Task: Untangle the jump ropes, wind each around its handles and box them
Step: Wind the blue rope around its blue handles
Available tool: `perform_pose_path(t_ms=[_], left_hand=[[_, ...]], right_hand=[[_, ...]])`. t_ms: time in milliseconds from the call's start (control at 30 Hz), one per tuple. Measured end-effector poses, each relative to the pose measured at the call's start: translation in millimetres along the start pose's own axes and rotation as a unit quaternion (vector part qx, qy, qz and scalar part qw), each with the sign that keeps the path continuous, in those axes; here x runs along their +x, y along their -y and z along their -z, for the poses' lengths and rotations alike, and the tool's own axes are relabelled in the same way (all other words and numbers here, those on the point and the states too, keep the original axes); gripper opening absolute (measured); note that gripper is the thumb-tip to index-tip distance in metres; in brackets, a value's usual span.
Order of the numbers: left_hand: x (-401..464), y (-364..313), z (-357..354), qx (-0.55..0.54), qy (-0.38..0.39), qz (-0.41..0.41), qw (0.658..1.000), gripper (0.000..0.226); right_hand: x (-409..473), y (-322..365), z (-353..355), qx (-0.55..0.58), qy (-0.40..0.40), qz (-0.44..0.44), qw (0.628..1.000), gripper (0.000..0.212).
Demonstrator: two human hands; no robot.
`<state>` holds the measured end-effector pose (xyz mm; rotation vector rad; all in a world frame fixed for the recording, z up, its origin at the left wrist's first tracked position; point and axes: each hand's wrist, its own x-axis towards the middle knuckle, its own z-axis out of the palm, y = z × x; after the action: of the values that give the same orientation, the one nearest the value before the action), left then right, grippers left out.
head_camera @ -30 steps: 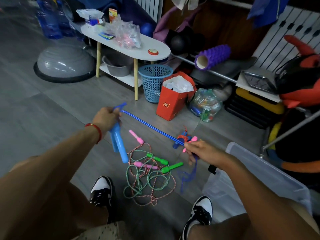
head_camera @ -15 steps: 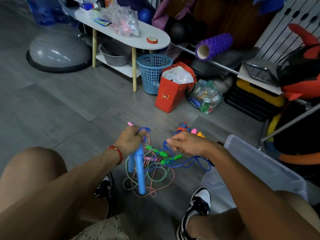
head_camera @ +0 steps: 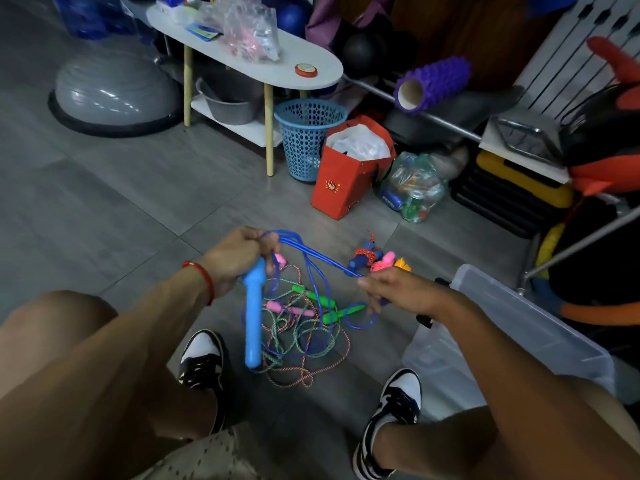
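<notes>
Since half a second ago the hands have drawn apart again and the blue rope (head_camera: 322,256) runs between them as a fairly straight stretch across the middle of the frame, where before it sagged in slack loops under the right hand. The left hand (head_camera: 235,258), centre left, has its fingers curled round the top of the blue handles (head_camera: 254,317); these hang almost straight down from the fist, and whether one or two handles are in the grip is hard to tell because they overlap. Several blue loops bunch at the fist's upper edge, partly hidden by the fingers. The right hand (head_camera: 398,292), centre right, pinches the rope between thumb and fingertips; its other fingers are curled under, and the rope's tail drops into a small loop below the hand.

Beneath both hands, on the grey floor (head_camera: 121,209), lies the tangle (head_camera: 304,341) of green and red-white cords with green handles (head_camera: 332,308) and pink handles (head_camera: 287,308) mixed in; which cord belongs to which handle cannot be made out. Just above the right hand sits a wound bundle (head_camera: 374,259) of blue, pink and orange, blurred and partly covered by the knuckles.

At lower right the clear box (head_camera: 519,334) is crossed by the right forearm and cut off by the frame edge, and what it holds does not show. Two black-and-white shoes (head_camera: 202,358) stand on the floor at the bottom of the frame.
</notes>
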<state>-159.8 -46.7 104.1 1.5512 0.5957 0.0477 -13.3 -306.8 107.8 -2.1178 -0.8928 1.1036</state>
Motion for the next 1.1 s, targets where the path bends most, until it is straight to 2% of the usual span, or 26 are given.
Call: perform_pose_path(t_ms=[133, 200, 267, 367, 467, 567, 700, 767, 933, 1033, 1100], left_hand=[[13, 4, 11, 0.022, -0.097, 0.0, 0.995, 0.035], [17, 6, 12, 0.017, -0.126, 0.002, 0.992, 0.037], [20, 7, 16, 0.011, -0.16, -0.001, 0.987, 0.038], [25, 9, 29, -0.004, -0.215, 0.006, 0.977, 0.035], [25, 15, 36, 0.04, -0.224, 0.005, 0.974, 0.037], [22, 21, 33, 0.097, -0.227, 0.002, 0.969, 0.036], [16, 17, 36, 0.172, -0.266, -0.013, 0.948, 0.033], [12, 14, 38, 0.206, -0.256, -0.016, 0.944, 0.031], [3, 13, 27, 0.304, -0.161, -0.043, 0.938, 0.031], [-4, 12, 12, 0.36, -0.115, -0.075, 0.923, 0.033], [-7, 8, -4, 0.385, -0.078, -0.093, 0.915, 0.031]], right_hand=[[-14, -14, 1, 0.11, -0.015, -0.005, 0.994, 0.046], [-15, -19, 3, 0.156, -0.036, -0.007, 0.987, 0.036], [-14, -25, 5, 0.142, -0.062, -0.024, 0.988, 0.027], [-18, -39, 1, 0.086, -0.123, -0.084, 0.985, 0.033], [-18, -50, -1, 0.112, -0.151, -0.079, 0.979, 0.029], [-17, -56, 9, 0.181, -0.217, -0.09, 0.955, 0.019], [-31, -67, 31, 0.346, -0.18, -0.12, 0.913, 0.018], [-33, -73, 36, 0.371, -0.186, -0.128, 0.901, 0.022], [-29, -83, 29, 0.317, -0.233, -0.178, 0.902, 0.024], [-26, -80, 30, 0.136, -0.21, -0.218, 0.943, 0.035], [-21, -56, 22, 0.002, -0.158, -0.196, 0.968, 0.042]])
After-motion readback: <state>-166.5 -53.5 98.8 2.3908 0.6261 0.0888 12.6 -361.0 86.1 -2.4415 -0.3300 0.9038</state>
